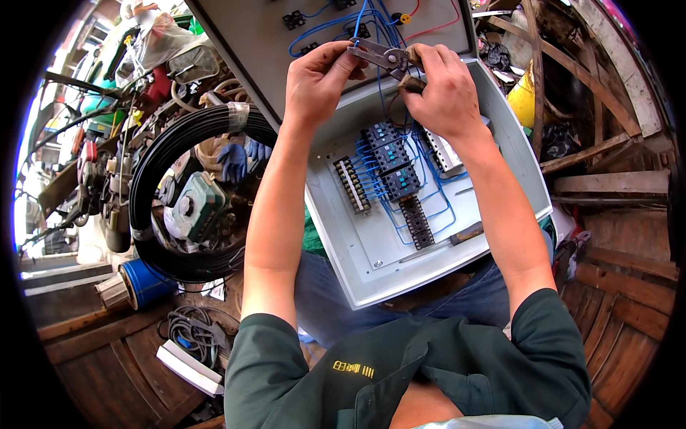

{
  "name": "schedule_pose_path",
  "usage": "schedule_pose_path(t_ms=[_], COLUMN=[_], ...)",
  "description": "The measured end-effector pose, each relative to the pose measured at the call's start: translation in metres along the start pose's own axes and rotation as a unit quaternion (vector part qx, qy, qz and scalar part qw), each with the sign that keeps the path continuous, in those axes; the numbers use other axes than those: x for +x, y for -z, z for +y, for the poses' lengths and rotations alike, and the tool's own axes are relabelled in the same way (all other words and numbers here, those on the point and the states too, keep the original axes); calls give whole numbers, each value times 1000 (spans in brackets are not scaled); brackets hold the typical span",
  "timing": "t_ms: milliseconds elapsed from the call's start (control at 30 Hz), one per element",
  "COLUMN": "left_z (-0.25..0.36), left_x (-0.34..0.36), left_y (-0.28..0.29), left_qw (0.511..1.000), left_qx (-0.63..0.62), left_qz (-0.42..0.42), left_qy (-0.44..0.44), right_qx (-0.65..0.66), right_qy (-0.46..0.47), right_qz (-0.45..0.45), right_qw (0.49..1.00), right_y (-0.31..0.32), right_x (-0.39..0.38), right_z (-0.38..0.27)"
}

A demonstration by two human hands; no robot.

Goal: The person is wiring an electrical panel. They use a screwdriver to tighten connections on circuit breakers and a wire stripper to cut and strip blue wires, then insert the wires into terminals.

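Note:
Above the hinge side of an open grey electrical enclosure (386,289), my right hand (449,89) grips a pair of pliers (386,60) by its worn handles. The metal jaws point left toward my left hand (321,80). Thumb and fingers of that hand are pinched on a thin blue wire (359,23) at the jaw tips; whether the jaws bite the wire is too small to tell. Inside the enclosure are black contactors (389,159), a terminal strip (351,186) and black sockets (416,223), joined by blue wires. A screwdriver (467,233) lies along the near wall.
The raised lid (250,53) carries black switch blocks and loose wires. At left stand a large black cable coil (146,186), a green-and-white machine (199,204) and a blue cylinder (148,282). Grey cable (196,332) lies on the wooden floor. Timber pieces (611,182) crowd the right.

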State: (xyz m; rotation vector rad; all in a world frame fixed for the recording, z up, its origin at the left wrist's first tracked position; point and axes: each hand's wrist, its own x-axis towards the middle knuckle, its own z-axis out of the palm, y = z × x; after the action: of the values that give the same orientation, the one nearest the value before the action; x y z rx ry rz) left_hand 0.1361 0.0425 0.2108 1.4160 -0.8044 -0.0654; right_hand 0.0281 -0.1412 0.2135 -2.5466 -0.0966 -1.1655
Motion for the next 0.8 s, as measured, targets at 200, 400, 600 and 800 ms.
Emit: schedule_pose_path(t_ms=[200,400,600,800], left_z=[-2,0,0,-1], left_x=[0,0,0,1], left_y=[3,3,4,5], left_qw=[1000,1000,1000,1000], left_qx=[11,-6,-3,-2], left_qz=[-20,-16,-18,-19], left_qy=[0,3,18,19], right_qx=[4,-5,-11,7], right_qy=[10,21,29,20], right_qz=[5,6,-1,-22], right_qw=[1000,1000,1000,1000], right_y=[-1,-2,-1,-2], right_x=[4,7,9,9], right_z=[-1,0,1,3])
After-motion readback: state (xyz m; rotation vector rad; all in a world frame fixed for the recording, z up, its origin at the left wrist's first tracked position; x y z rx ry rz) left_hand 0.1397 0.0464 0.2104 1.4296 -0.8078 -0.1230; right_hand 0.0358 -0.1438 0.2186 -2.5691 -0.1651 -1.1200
